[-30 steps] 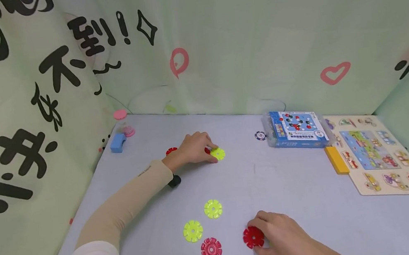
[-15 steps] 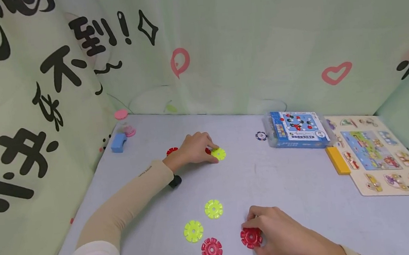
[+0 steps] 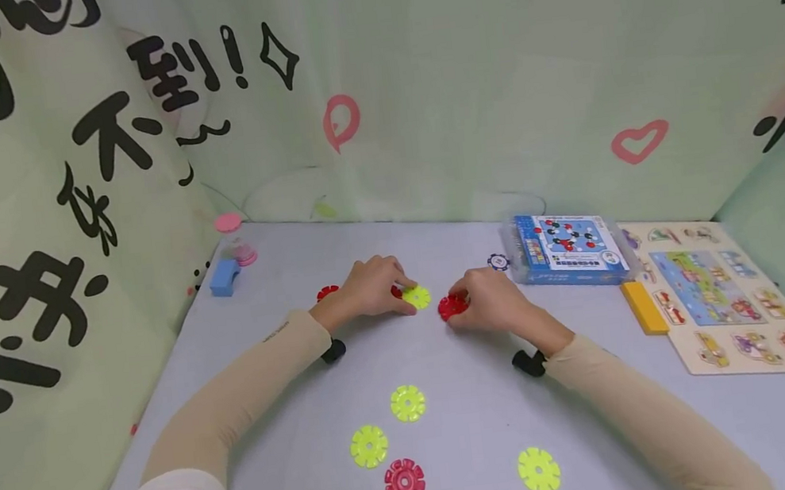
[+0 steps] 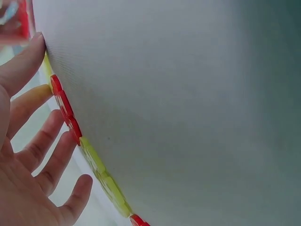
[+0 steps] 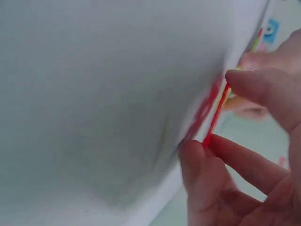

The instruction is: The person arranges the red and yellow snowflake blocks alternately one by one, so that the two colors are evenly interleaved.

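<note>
My left hand point(image 3: 370, 286) pinches a yellow-green notched plastic disc point(image 3: 417, 297) by its edges, between thumb and index finger. That disc ends a row on the table, with a red disc point(image 4: 65, 107), another yellow-green disc point(image 4: 104, 176) and one more red disc point(image 4: 138, 220) behind it. In the head view the hand hides much of this row. Just to the right, my right hand point(image 3: 495, 300) holds a red notched disc point(image 3: 452, 307) between thumb and fingers, a small gap from the yellow-green one. In the right wrist view this red disc point(image 5: 217, 113) appears edge-on, close over the table.
Loose yellow-green discs point(image 3: 407, 403) and red discs point(image 3: 405, 482) lie nearer the front. A blue boxed set point(image 3: 571, 246), yellow block point(image 3: 644, 308) and wooden puzzle board point(image 3: 716, 283) are at right. A blue block point(image 3: 225, 278) and pink-capped container point(image 3: 229, 228) stand back left.
My right hand has carried the red disc from the front right up to beside my left hand. A yellow-green disc at the front right now shows. The left hand has stayed in place.
</note>
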`<state>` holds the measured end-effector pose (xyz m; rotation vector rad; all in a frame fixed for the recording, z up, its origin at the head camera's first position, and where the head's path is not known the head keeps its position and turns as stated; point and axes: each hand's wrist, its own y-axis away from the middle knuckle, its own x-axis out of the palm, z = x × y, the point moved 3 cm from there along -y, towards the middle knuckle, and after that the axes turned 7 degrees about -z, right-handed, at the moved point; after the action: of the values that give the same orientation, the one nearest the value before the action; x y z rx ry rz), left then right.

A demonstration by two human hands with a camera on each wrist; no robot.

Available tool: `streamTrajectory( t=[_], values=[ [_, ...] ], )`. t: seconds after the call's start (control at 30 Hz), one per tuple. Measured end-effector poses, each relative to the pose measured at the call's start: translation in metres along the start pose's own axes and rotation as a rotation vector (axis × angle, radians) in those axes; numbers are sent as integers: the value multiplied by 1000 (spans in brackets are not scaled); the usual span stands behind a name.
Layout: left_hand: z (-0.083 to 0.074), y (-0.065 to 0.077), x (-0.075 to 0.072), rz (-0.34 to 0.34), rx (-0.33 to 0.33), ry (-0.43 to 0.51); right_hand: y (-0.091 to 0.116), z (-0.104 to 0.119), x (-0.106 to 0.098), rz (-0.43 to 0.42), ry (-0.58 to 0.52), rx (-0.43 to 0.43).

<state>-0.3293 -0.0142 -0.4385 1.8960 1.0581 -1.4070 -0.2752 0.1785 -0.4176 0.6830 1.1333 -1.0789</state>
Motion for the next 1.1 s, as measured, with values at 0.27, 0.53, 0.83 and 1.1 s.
streamTrajectory(
  t=[0.27, 0.53, 0.83, 1.1],
  values=[
    [-4, -1, -5, -8, 7, 35, -30, -9, 3, 101, -5, 56],
    [-2, -3, -3, -18, 10, 34, -26, -9, 6, 79, -17, 12],
    [-3, -3, 0, -15, 17, 20, 3, -7, 4, 33, -54, 30],
    [-19, -13, 5, 14, 113, 8, 63, 58, 21, 161, -146, -242]
  ],
)
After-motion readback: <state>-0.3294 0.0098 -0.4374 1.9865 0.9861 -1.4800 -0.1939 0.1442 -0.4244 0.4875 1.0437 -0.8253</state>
